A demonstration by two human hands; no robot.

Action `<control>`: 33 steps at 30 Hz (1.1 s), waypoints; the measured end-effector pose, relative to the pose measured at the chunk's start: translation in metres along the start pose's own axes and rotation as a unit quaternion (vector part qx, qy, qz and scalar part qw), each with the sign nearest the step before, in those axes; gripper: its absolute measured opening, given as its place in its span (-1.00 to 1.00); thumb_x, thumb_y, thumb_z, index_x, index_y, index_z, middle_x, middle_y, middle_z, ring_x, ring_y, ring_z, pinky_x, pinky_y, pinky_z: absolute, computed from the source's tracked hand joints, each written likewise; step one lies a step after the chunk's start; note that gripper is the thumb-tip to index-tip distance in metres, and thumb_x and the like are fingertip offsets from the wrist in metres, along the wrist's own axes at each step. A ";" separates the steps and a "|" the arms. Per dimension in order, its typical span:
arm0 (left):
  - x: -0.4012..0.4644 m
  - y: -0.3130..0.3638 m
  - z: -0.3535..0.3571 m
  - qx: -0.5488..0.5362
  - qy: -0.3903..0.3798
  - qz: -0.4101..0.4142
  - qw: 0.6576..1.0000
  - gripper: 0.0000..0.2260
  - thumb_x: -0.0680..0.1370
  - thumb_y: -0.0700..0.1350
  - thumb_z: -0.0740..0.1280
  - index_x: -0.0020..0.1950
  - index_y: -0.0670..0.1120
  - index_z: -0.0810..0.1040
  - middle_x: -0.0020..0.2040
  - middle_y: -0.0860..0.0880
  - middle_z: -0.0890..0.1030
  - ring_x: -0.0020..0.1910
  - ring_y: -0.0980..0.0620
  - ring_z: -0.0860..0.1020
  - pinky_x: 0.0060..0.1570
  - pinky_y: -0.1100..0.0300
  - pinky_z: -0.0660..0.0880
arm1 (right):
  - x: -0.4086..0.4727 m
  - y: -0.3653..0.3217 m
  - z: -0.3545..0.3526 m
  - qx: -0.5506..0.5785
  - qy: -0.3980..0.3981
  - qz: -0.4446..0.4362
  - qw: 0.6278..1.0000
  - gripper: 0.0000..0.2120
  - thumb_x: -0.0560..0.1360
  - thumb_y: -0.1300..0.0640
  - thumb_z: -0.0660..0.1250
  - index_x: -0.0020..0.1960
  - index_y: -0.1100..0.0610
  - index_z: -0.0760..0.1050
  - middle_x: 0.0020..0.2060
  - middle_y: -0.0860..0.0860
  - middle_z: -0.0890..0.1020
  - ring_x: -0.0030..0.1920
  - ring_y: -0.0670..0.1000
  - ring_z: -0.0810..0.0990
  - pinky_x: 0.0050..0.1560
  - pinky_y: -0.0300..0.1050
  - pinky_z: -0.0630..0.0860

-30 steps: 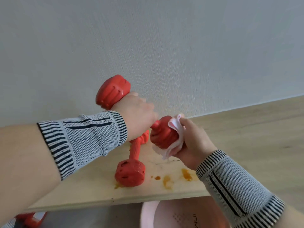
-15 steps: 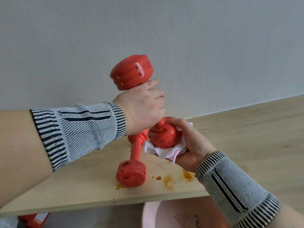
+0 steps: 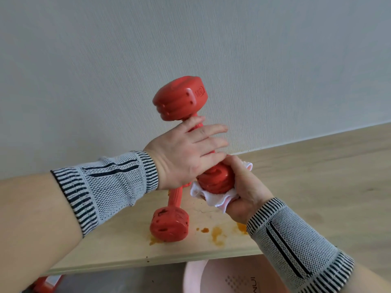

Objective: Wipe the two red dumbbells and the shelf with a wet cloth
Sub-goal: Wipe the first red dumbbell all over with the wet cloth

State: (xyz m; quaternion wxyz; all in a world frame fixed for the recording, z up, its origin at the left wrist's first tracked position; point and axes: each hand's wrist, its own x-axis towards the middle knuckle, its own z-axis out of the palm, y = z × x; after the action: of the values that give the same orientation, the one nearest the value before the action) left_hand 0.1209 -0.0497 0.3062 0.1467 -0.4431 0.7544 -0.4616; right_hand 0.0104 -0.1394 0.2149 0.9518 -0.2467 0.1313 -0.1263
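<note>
One red dumbbell (image 3: 179, 98) stands tilted in the air above the wooden shelf (image 3: 110, 246). My left hand (image 3: 186, 157) lies against its handle with fingers and thumb stretched out straight. My right hand (image 3: 247, 187) cups the dumbbell's lower head through a white cloth (image 3: 213, 196), which bunches out under the head. The second red dumbbell (image 3: 169, 224) lies on the shelf below my left wrist, one head towards me, its far end hidden behind my hand. Orange stains (image 3: 216, 232) spot the shelf beside it.
A grey wall rises right behind the shelf. A pink basin (image 3: 193, 278) sits below the shelf's front edge. A red object (image 3: 47, 282) shows at the bottom left under the shelf. Wooden floor extends to the right.
The held dumbbell swung from leaning left to more upright and rightward. My left hand's grip on the handle has loosened into straight fingers. The cloth moved from the head's side to beneath it.
</note>
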 end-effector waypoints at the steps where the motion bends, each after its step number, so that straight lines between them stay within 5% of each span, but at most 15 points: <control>1: -0.002 0.004 0.000 -0.029 0.020 -0.036 0.999 -0.74 0.56 -0.18 0.18 0.07 -0.07 0.66 0.10 -0.07 0.65 0.22 -0.14 0.54 0.16 -0.09 0.37 | 0.002 -0.002 -0.002 0.005 0.006 0.005 1.000 -0.79 0.45 0.10 0.38 -0.16 0.28 0.56 -0.11 0.20 0.58 -0.08 0.20 0.56 -0.02 -0.01 0.48; 3: -0.008 0.013 0.002 -0.108 0.044 -0.142 0.983 -0.81 0.48 -0.13 0.25 -0.03 -0.08 0.64 -0.06 -0.05 0.62 -0.01 -0.08 0.53 -0.06 0.00 0.46 | 0.004 -0.005 -0.005 -0.003 0.012 0.005 1.000 -0.77 0.45 0.08 0.35 -0.14 0.28 0.55 -0.05 0.23 0.50 -0.10 0.23 0.54 0.06 -0.01 0.33; 5: -0.008 0.025 0.006 -0.218 0.012 -0.296 0.930 -0.88 0.49 -0.05 0.29 -0.11 -0.07 0.56 -0.17 0.03 0.53 -0.22 0.02 0.51 -0.21 0.04 0.52 | 0.006 -0.008 -0.010 -0.003 0.007 -0.004 1.000 -0.71 0.47 0.06 0.32 -0.23 0.30 0.59 -0.06 0.24 0.49 -0.21 0.23 0.59 0.14 -0.01 0.30; 9: 0.013 0.032 0.019 -0.433 -0.030 -0.609 0.664 -0.76 0.52 0.15 0.35 -0.05 -0.01 0.46 -0.16 0.12 0.55 -0.18 0.14 0.53 -0.15 0.28 0.46 | 0.009 -0.009 -0.015 -0.002 0.021 -0.002 1.000 -0.75 0.44 0.06 0.35 -0.14 0.28 0.52 -0.17 0.23 0.54 -0.19 0.26 0.58 0.34 0.06 0.16; 13: 0.030 0.030 0.023 -0.646 0.097 -0.614 0.443 -0.91 0.55 -0.01 0.33 -0.05 -0.01 0.58 0.00 -0.10 0.68 0.10 -0.12 0.62 0.17 -0.12 0.54 | 0.007 -0.010 -0.020 -0.019 0.019 0.018 0.999 -0.68 0.46 0.05 0.33 -0.31 0.29 0.57 -0.29 0.20 0.56 -0.24 0.22 0.56 0.29 0.02 0.21; 15: 0.031 0.030 0.020 -0.709 0.145 -0.596 0.348 -0.91 0.60 -0.20 0.29 0.01 -0.06 0.57 0.00 -0.12 0.67 0.13 -0.11 0.61 0.17 -0.14 0.53 | 0.005 -0.012 -0.022 -0.033 0.010 0.035 0.999 -0.72 0.46 0.04 0.33 -0.21 0.28 0.55 -0.23 0.20 0.55 -0.19 0.23 0.56 0.37 0.09 0.24; 18: 0.027 0.034 0.019 -0.743 0.174 -0.566 0.312 -0.86 0.61 -0.25 0.23 0.13 -0.11 0.52 -0.01 -0.09 0.67 0.08 -0.03 0.63 0.05 0.02 0.56 | 0.004 -0.014 -0.028 -0.081 -0.008 0.059 0.995 -0.72 0.43 0.03 0.34 -0.12 0.27 0.53 -0.12 0.20 0.52 0.04 0.23 0.46 0.39 0.16 0.28; 22: 0.018 0.050 0.020 -0.731 0.249 -0.563 0.293 -0.90 0.61 -0.24 0.22 0.05 -0.10 0.49 -0.10 -0.07 0.63 -0.01 -0.01 0.61 -0.11 0.14 0.59 | 0.005 -0.016 -0.032 -0.181 -0.006 0.054 0.982 -0.62 0.48 -0.09 0.31 0.01 0.25 0.50 -0.17 0.20 0.56 0.02 0.21 0.50 0.20 0.12 0.49; 25: 0.013 0.061 0.022 -0.719 0.342 -0.574 0.191 -0.90 0.60 -0.27 0.23 -0.05 -0.13 0.50 -0.19 -0.07 0.57 -0.11 -0.02 0.58 -0.19 0.17 0.55 | 0.009 -0.021 -0.038 -0.181 0.022 0.029 0.983 -0.46 0.49 -0.21 0.24 0.18 0.23 0.50 -0.02 0.26 0.63 0.00 0.21 0.61 0.07 0.11 0.54; 28: 0.006 0.066 0.027 -0.686 0.397 -0.597 0.123 -0.87 0.57 -0.27 0.25 -0.15 -0.10 0.49 -0.25 -0.07 0.51 -0.19 -0.04 0.52 -0.20 0.11 0.45 | 0.011 -0.020 -0.038 -0.187 0.040 -0.009 0.982 -0.68 0.48 -0.01 0.20 0.06 0.22 0.47 -0.10 0.17 0.53 -0.03 0.18 0.50 0.08 0.09 0.43; 30: 0.003 0.067 0.030 -0.650 0.401 -0.632 0.131 -0.82 0.56 -0.22 0.30 -0.24 -0.07 0.48 -0.32 -0.05 0.48 -0.32 -0.01 0.50 -0.22 0.09 0.43 | 0.018 -0.018 -0.044 -0.265 0.127 -0.102 0.951 -0.74 0.48 0.03 0.19 -0.04 0.24 0.45 -0.17 0.10 0.51 -0.09 0.15 0.50 -0.03 0.03 0.46; 33: -0.005 0.067 0.034 -0.608 0.380 -0.664 0.210 -0.72 0.47 -0.10 0.41 -0.43 0.00 0.49 -0.47 -0.02 0.43 -0.49 -0.01 0.41 -0.29 0.00 0.39 | 0.013 -0.020 -0.041 -0.353 0.214 -0.231 0.881 -0.69 0.57 -0.02 0.17 0.11 0.18 0.52 -0.02 0.16 0.66 0.03 0.15 0.64 0.13 0.10 0.55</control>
State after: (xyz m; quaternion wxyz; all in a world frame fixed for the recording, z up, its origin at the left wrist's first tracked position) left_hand 0.1094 -0.0528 0.2318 -0.8320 -0.5081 0.2008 0.0960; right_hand 0.0064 -0.1788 0.1876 0.6943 -0.5563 0.3069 -0.3381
